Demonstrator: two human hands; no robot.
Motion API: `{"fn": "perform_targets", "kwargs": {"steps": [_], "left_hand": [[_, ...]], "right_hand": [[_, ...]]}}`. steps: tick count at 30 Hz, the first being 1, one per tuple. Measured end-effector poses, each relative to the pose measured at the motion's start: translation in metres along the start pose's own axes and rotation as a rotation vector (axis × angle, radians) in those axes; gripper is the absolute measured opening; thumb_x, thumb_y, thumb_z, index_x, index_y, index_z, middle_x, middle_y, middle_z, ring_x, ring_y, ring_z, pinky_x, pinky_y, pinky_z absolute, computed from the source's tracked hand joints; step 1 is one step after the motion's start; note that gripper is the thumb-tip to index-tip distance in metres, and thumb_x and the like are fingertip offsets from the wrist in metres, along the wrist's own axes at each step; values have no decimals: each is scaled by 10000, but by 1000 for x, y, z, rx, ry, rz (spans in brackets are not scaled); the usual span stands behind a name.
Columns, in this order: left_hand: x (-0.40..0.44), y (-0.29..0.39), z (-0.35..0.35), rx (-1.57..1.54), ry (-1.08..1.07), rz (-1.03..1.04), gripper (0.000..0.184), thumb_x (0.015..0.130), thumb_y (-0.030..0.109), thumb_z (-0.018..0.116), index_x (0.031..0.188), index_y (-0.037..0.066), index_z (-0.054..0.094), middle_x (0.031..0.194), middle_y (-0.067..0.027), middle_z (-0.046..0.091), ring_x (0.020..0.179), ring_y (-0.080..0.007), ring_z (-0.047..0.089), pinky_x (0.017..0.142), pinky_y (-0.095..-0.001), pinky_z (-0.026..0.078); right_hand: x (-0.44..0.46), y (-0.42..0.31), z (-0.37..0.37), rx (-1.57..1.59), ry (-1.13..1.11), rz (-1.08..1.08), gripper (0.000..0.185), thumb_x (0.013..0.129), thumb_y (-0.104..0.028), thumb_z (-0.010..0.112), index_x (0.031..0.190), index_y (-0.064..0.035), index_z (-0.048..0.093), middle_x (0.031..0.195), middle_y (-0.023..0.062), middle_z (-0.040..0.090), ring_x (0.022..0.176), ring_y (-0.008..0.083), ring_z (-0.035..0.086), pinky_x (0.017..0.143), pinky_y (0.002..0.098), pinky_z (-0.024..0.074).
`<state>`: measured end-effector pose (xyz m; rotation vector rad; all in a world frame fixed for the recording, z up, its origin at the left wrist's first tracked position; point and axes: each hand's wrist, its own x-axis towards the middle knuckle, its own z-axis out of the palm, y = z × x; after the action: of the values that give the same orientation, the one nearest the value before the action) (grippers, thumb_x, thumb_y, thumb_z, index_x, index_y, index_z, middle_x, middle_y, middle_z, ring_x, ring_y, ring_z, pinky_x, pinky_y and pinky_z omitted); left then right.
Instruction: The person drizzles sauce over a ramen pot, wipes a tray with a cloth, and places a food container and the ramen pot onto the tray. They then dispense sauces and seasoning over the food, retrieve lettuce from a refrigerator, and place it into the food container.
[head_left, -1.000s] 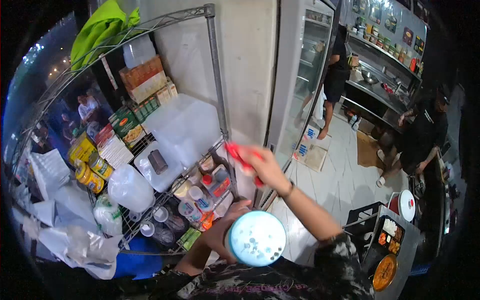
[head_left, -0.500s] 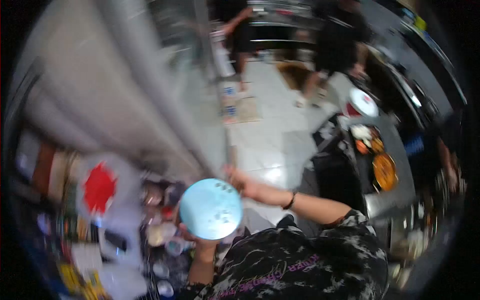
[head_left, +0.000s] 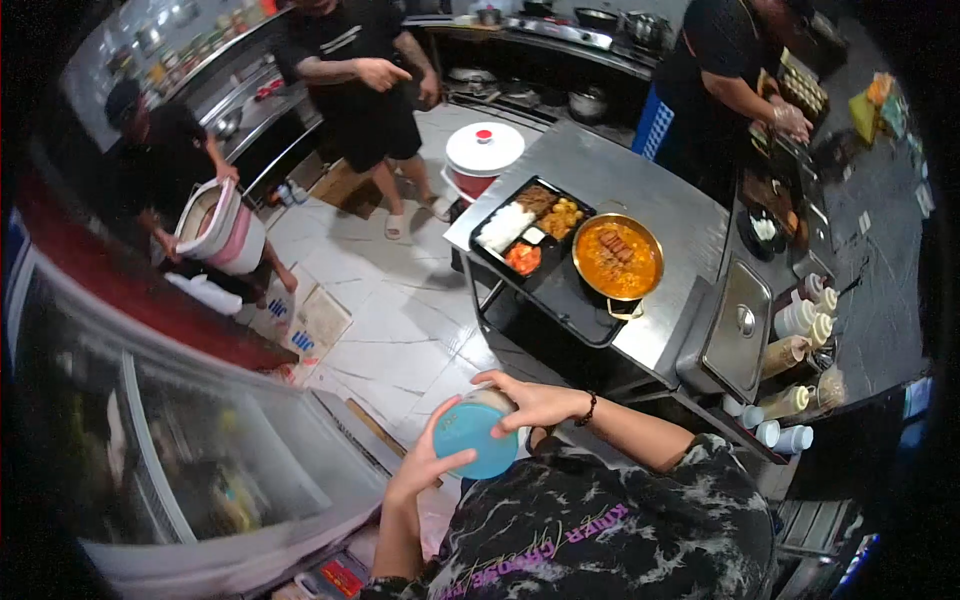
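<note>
A round tub with a blue lid (head_left: 466, 450) is held in front of my body. My left hand (head_left: 428, 452) grips its left side, with the thumb lying on the lid. My right hand (head_left: 537, 404) wraps round the far and right side, its thumb pressed on the lid's edge. Part of the tub's pale side (head_left: 490, 397) shows between the hands; its contents are hidden. Beyond it, on a steel counter (head_left: 680, 225), a black compartment tray (head_left: 482, 252) carries rice, meat and a red side dish beside a two-handled pan (head_left: 655, 262) of orange stew.
A glass-fronted fridge (head_left: 230, 440) stands on my left. A red pot with a white lid (head_left: 485, 148) is behind the counter. Squeeze bottles (head_left: 795, 318) and a lidded steel container (head_left: 735, 335) are at the right. Three people stand around, one holding a pink-and-white bin (head_left: 225, 235).
My view has swung left to right, bringing the counter to the middle. My right hand, beside the tub before, now grips it. The tub has shifted slightly right in view.
</note>
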<state>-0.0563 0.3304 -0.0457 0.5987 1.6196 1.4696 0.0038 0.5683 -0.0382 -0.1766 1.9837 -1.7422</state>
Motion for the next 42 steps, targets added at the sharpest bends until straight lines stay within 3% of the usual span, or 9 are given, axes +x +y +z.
{"fn": "perform_targets", "kwargs": {"steps": [4, 6, 7, 14, 20, 24, 28, 33, 42], "left_hand": [[112, -4, 22, -386, -328, -158, 815, 726, 176, 707, 1385, 60, 243, 1338, -115, 339, 1246, -225, 341, 1028, -333, 273], [147, -6, 38, -403, -386, -202, 796, 729, 178, 700, 1378, 72, 252, 1317, -108, 358, 1222, -225, 368, 1008, -343, 313], [165, -14, 43, -402, -335, -195, 716, 760, 156, 670, 1359, 122, 280, 1227, -129, 420, 1138, -230, 431, 908, -357, 410], [257, 9, 62, -446, -118, -201, 655, 824, 143, 613, 1354, 146, 228, 1239, -132, 404, 1135, -232, 429, 917, -375, 407], [331, 18, 6, -262, -138, -128, 718, 864, 453, 548, 1408, 209, 148, 1424, -169, 224, 1246, -278, 357, 945, -437, 373], [383, -30, -80, -215, 2, -251, 663, 852, 381, 585, 1370, 166, 232, 1389, -153, 280, 1170, -258, 411, 903, -419, 395], [417, -55, -113, -240, 369, -404, 659, 830, 402, 597, 1334, 146, 258, 1287, -104, 378, 1098, -233, 449, 869, -434, 391], [429, -60, -105, -555, 143, -645, 773, 785, 616, 547, 1313, 136, 250, 1239, -153, 397, 1043, -273, 451, 868, -436, 390], [437, -32, -95, -604, 79, -644, 823, 790, 641, 517, 1316, 98, 192, 1186, -167, 399, 1087, -308, 428, 935, -435, 358]], "right_hand": [[-36, 60, -64, -62, 238, -73, 805, 763, -351, 685, 1328, -40, 203, 1259, 255, 410, 1137, 304, 469, 926, 349, 403], [-45, 87, -84, 294, 446, -83, 733, 816, -359, 647, 1322, -55, 213, 1306, 250, 358, 1165, 285, 448, 928, 356, 404], [-47, 102, -93, 459, 524, -57, 699, 844, -360, 620, 1320, -58, 207, 1327, 231, 333, 1208, 259, 401, 932, 357, 400], [-46, 89, -133, 826, 816, -128, 730, 764, -90, 661, 1346, -118, 221, 1284, 99, 358, 1167, 213, 398, 991, 354, 328], [-6, 99, -270, 10, 1284, -150, 750, 659, -269, 738, 1296, -104, 379, 1239, 179, 435, 1173, 301, 428, 1004, 390, 351], [34, 72, -378, -509, 1504, 132, 812, 562, -313, 756, 1292, -181, 427, 1308, 256, 348, 1174, 392, 411, 978, 446, 368], [81, 78, -419, -696, 1345, 237, 813, 536, -311, 741, 1284, -205, 441, 1312, 284, 317, 1184, 437, 367, 976, 466, 360], [106, 63, -426, -846, 1319, 262, 785, 501, -307, 746, 1245, -244, 503, 1260, 298, 376, 1203, 445, 324, 979, 471, 352], [113, 45, -441, -1074, 1309, 424, 754, 495, -330, 741, 1220, -287, 539, 1254, 263, 409, 1191, 400, 355, 942, 480, 366]]}}
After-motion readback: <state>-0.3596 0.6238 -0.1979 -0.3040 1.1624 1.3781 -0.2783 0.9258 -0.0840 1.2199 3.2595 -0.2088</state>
